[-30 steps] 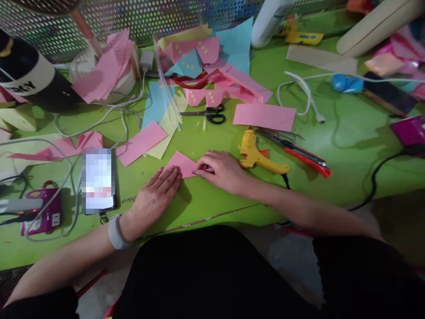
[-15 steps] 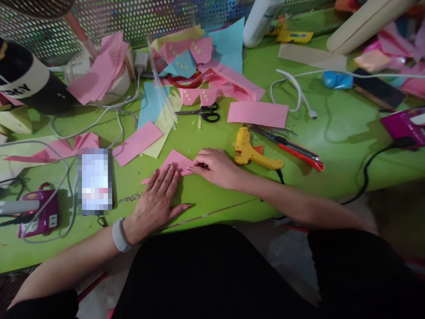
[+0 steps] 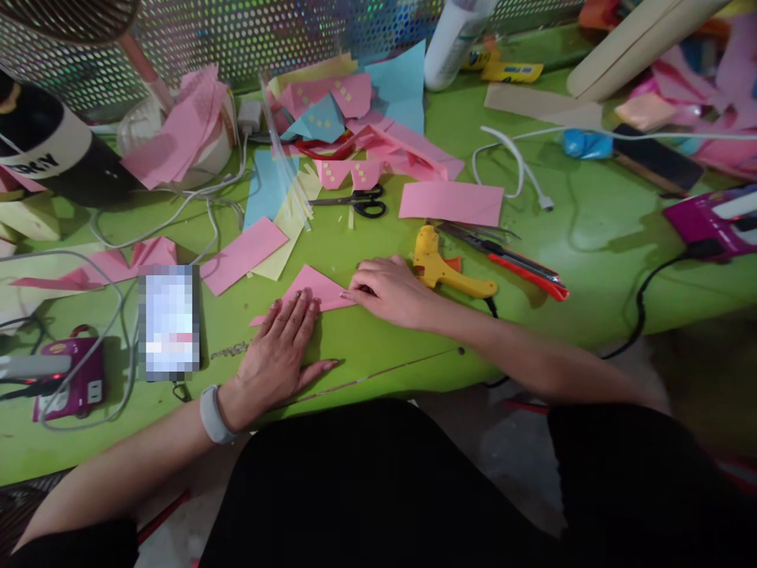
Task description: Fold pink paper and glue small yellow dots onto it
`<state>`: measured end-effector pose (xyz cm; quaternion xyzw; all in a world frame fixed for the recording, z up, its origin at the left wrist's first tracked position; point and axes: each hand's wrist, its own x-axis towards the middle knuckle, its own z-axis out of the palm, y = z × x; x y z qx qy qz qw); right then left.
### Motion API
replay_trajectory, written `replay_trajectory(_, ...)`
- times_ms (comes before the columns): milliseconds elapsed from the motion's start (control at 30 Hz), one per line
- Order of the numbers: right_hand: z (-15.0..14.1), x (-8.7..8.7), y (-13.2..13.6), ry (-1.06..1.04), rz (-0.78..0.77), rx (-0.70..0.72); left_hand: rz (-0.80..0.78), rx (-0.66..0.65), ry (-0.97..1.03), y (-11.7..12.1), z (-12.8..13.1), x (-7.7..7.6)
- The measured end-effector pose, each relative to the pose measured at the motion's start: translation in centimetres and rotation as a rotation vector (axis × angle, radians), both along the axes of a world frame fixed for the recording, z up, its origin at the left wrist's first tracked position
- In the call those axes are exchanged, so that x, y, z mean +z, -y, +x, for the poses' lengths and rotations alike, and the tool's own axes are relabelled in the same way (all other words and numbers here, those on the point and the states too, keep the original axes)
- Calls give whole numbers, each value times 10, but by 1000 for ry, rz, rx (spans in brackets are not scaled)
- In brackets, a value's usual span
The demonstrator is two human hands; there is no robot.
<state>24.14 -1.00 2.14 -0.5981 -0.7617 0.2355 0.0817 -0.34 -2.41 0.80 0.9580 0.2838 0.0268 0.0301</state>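
A folded pink paper point(image 3: 313, 284) lies on the green table with its peak pointing away from me. My left hand point(image 3: 277, 351) rests flat on its left part, fingers stretched and thumb spread out. At the paper's right corner is my right hand point(image 3: 387, 292), its fingers curled and pinched on the lower edge. The fingertips hide part of that corner. Just to the right of that hand lies a yellow glue gun point(image 3: 446, 268). A pink paper strip point(image 3: 245, 254) lies beyond my left hand, overlapping yellow paper.
Black scissors point(image 3: 367, 201) and pink cut-outs point(image 3: 348, 172) lie ahead. A red utility knife point(image 3: 526, 272) is at right, below another pink strip point(image 3: 453, 203). A phone point(image 3: 170, 319) and purple power strip point(image 3: 74, 379) stand left, among cables. A dark bottle point(image 3: 53, 146) leans back left.
My left hand has shifted left on the paper and its thumb has spread out. My right hand has stayed pinched at the right corner, sliding slightly outward. The camera view has drifted right.
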Motion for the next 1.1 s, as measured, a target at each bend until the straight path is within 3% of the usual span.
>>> replay_trajectory(200,13,1,6,151,90,51,-21,13,-11,0,0,-1)
replay_trajectory(333,17,14,11,265,191,48,-27,16,4,-1,0,-2)
replay_trajectory(433,4,21,19,270,324,5,-33,15,10,-1,0,-2)
replay_trajectory(533,-19,14,29,146,430,163,-32,7,16,-1,-1,-4)
replay_trajectory(633,-35,-6,39,110,399,330,-45,3,23,-1,-1,-6)
replay_trajectory(767,-36,-27,45,119,307,358,-65,12,28,0,-2,-6)
replay_trajectory(1100,-35,-28,47,113,282,341,-26,-5,21,0,-2,-7)
